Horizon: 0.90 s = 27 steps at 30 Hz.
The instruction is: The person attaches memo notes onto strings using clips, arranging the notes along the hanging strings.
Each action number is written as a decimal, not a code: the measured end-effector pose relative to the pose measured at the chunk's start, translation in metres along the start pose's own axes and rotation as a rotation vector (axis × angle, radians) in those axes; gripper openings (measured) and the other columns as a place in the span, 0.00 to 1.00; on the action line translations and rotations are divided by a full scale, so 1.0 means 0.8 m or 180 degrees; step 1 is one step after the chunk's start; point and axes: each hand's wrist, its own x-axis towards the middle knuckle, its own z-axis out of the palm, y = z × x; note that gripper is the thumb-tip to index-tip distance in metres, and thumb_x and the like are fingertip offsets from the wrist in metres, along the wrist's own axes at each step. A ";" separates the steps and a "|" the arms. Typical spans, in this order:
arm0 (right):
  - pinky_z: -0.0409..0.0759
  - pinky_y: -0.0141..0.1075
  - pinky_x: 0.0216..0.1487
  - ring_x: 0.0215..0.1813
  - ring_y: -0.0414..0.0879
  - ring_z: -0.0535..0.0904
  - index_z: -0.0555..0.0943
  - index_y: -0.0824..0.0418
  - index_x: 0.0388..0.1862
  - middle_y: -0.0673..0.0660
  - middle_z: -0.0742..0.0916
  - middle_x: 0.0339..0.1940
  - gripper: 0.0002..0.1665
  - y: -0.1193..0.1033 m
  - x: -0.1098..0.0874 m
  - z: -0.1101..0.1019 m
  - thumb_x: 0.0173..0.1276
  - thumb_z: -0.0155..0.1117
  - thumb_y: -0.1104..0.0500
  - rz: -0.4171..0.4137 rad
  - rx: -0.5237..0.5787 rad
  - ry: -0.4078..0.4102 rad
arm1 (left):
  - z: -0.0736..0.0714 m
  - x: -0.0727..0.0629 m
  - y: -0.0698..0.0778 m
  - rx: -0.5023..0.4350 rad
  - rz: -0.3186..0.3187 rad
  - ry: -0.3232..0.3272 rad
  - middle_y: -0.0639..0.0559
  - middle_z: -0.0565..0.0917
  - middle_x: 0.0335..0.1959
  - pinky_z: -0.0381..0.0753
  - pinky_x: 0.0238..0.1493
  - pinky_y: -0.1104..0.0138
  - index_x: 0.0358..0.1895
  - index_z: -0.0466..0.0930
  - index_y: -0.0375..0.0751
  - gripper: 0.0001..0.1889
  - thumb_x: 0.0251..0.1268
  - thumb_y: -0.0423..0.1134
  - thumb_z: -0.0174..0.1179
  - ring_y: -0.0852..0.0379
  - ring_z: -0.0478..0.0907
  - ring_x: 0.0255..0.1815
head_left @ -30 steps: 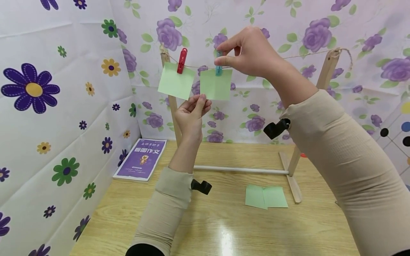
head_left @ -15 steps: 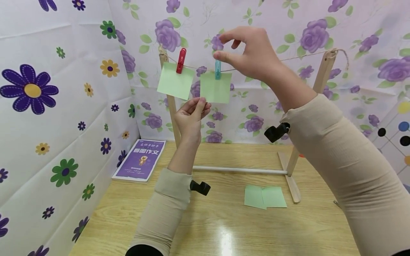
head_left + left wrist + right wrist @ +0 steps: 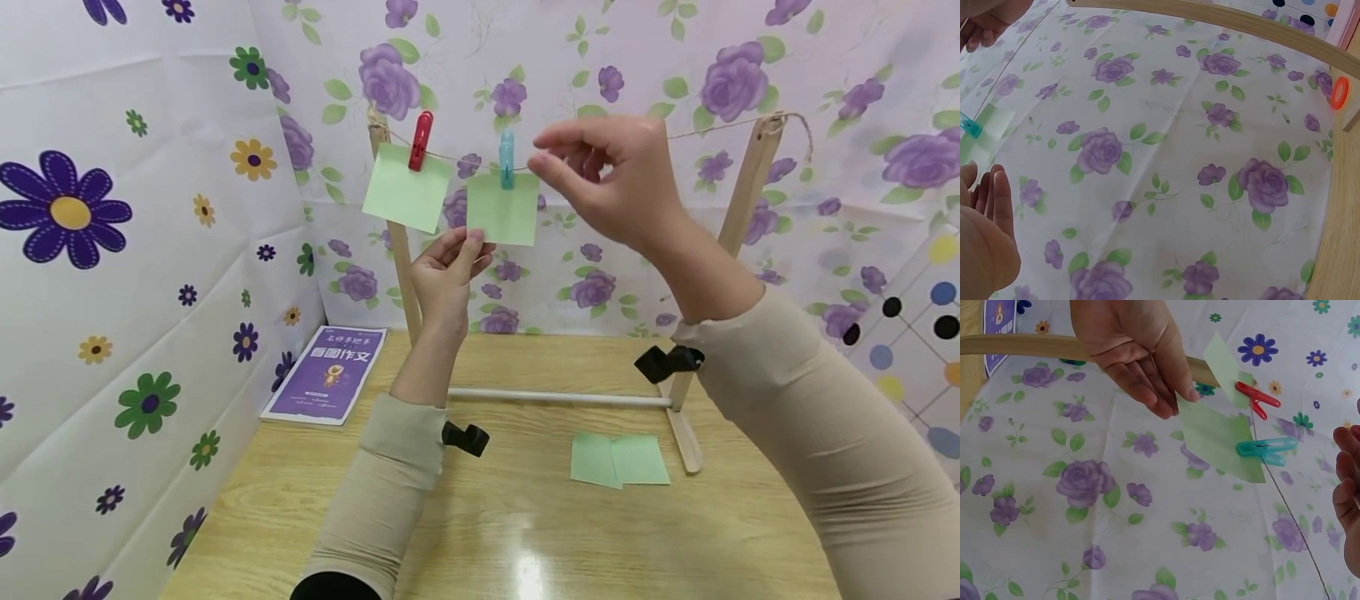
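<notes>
My left hand (image 3: 447, 271) pinches the lower left corner of a pale green paper square (image 3: 501, 218) between thumb and fingers. A light blue clothespin (image 3: 507, 160) clamps that square's top edge to a thin string (image 3: 1300, 531). To its left, a red clothespin (image 3: 421, 142) holds a second green square (image 3: 405, 190), hanging tilted on the same string. My right hand (image 3: 618, 179) is just right of the blue clothespin, apart from it, with loosely bent fingers and nothing held. In the right wrist view its fingers show at the right edge.
The string runs between two wooden posts (image 3: 752, 183), joined low by a white rod (image 3: 562, 398). Two more green squares (image 3: 639, 460) lie on the wooden table (image 3: 600, 542). A purple book (image 3: 326, 375) lies at the back left, beside the flowered wall cloth.
My right hand has let go of the blue clothespin and moved right and down from it. The pinned square sits slightly lower, and my left hand stays at its corner.
</notes>
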 end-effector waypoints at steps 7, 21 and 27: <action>0.70 0.23 0.23 0.21 0.34 0.73 0.88 0.71 0.39 0.60 0.88 0.25 0.12 0.001 -0.045 -0.003 0.67 0.71 0.60 0.0248 0.0174 -0.0096 | -0.002 0.001 -0.001 0.0102 -0.0001 -0.0041 0.49 0.88 0.33 0.90 0.46 0.63 0.40 0.85 0.36 0.04 0.66 0.31 0.68 0.56 0.88 0.35; 0.70 0.24 0.24 0.22 0.34 0.74 0.88 0.69 0.41 0.56 0.88 0.24 0.09 0.014 -0.114 -0.017 0.66 0.70 0.64 0.0631 0.0207 -0.0170 | -0.006 0.010 -0.006 0.0267 -0.0090 -0.0054 0.51 0.88 0.36 0.89 0.49 0.61 0.50 0.83 0.32 0.12 0.66 0.32 0.69 0.56 0.88 0.40; 0.71 0.22 0.23 0.21 0.33 0.74 0.88 0.69 0.43 0.56 0.88 0.25 0.08 0.015 -0.139 -0.025 0.66 0.69 0.67 0.0795 0.0191 -0.0171 | -0.007 0.012 -0.007 0.0370 -0.0173 -0.0050 0.49 0.86 0.40 0.88 0.50 0.61 0.53 0.82 0.32 0.16 0.65 0.34 0.70 0.55 0.87 0.43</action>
